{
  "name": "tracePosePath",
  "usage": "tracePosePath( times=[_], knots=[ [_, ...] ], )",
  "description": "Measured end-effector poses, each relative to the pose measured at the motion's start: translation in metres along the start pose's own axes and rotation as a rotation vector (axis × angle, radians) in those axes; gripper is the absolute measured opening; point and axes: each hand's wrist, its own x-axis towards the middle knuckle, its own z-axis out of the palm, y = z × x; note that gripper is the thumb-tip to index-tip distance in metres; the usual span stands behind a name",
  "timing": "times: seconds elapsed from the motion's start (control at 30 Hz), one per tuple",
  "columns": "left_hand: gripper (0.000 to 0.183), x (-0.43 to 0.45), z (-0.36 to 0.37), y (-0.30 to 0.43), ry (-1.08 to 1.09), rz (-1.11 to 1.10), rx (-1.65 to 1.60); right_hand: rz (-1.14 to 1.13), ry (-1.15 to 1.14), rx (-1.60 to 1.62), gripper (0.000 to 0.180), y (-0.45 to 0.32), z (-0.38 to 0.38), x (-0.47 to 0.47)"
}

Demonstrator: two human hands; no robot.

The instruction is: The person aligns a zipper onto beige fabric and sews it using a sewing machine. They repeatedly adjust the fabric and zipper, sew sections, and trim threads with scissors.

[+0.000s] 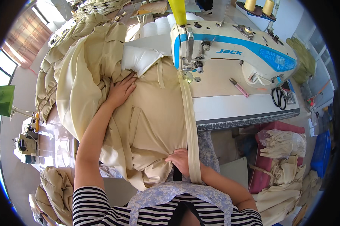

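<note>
A beige fabric garment [158,110] with white padding [136,59] at its top edge lies across the sewing table, left of and under the head of a Jack sewing machine [209,48]. My left hand [122,89] lies on the bunched cloth near the padding, its fingers spread. At the table's front edge, my right hand [180,161] grips a gathered fold of the beige fabric. A long beige zipper tape [190,121] runs from beside the presser foot [187,74] along the garment's right edge and over my right wrist.
Pink-handled snips [239,87] and black scissors [278,98] lie on the machine bed at right. A ruler strip [249,121] lines the front edge. Puffy beige garments [47,84] are heaped at left. Fabric pieces [284,144] sit on a pink surface at lower right, near a blue crate [321,154].
</note>
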Motion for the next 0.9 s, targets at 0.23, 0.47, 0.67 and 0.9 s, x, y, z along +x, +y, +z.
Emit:
tracePosePath(
  times=[0.23, 0.47, 0.67, 0.9],
  knots=[
    [0.039, -0.032, -0.035, 0.086, 0.457, 0.235, -0.008, 0.620, 0.210, 1.390, 0.038, -0.004, -0.050, -0.033],
    [0.067, -0.047, 0.008, 0.199, 0.171, 0.597, -0.003, 0.509, -0.001, 0.806, 0.018, -0.038, -0.053, -0.018],
    [0.049, -0.029, -0.010, 0.187, 0.357, 0.388, -0.097, -0.055, 0.342, -0.566, 0.034, 0.011, -0.075, 0.008],
    [0.027, -0.004, -0.046, 0.192, 0.305, 0.334, -0.173, -0.233, 0.415, -0.590, 0.035, 0.050, -0.069, 0.044]
  ],
)
